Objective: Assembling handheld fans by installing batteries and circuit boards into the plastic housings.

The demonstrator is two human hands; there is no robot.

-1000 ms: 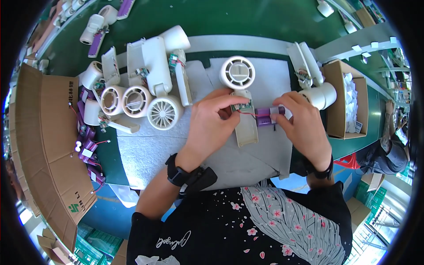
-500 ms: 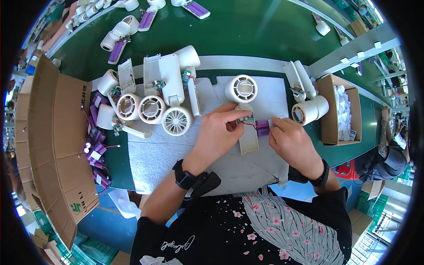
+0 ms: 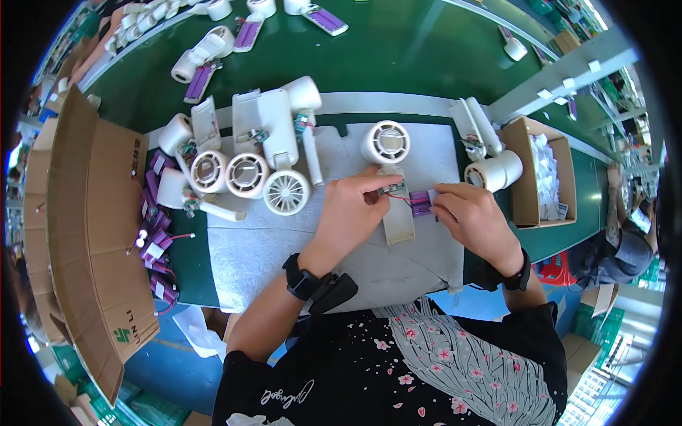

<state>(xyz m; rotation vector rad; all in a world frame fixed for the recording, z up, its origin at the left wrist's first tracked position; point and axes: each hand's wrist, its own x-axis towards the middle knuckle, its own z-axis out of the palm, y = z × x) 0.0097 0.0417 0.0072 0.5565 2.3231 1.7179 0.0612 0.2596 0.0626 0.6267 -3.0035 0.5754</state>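
Worktop (image 3: pixel 387 57), smooth glossy green, spans the upper frame; blue floor (image 3: pixel 181 366) at lower left. Grey-white mat (image 3: pixel 245 266), mottled and creased, mid-frame. Corrugated brown carton (image 3: pixel 89 234) at far left; smaller box (image 3: pixel 523 181) of white pieces at right. Ribbed purple packs (image 3: pixel 154 250) heaped beside the carton. Centre: pale plastic handle shell (image 3: pixel 398 227), long and shallow, below a round slotted fan head (image 3: pixel 388 144). Left hand (image 3: pixel 349 213): thumb and forefinger narrowed at the green circuit board (image 3: pixel 393 189); cannot tell whether they pinch it or the thin red wire (image 3: pixel 403 199). Right hand (image 3: pixel 472 219) pinches the purple battery pack (image 3: pixel 420 206), just right of the shell
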